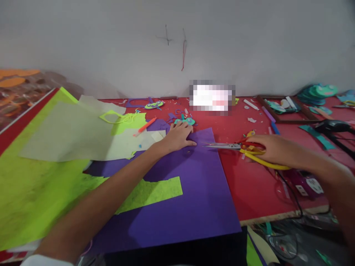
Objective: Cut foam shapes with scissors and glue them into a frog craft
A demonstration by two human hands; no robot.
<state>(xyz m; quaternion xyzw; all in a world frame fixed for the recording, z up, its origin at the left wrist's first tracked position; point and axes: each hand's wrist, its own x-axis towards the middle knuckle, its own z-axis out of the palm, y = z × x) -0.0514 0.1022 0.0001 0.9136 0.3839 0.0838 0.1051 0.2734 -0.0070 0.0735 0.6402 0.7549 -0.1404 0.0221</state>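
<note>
On the red desk (230, 123) I see a purple sheet (194, 214), partly covered by pale paper (69, 136) and a lime strip (161, 191). My left grip (180, 136) rests on it, thumb spread; my right grip (273, 149) wraps the handles of scissors (229, 146), blades over its right edge. Near my left lies an orange marker (146, 125).

we note a red cord (184, 51) hanging on the grey wall (105, 44); on the counter (230, 127), a brown frame (294, 121) around white sticks (290, 103), stacked teal cut-outs (313, 94) beside it.
</note>
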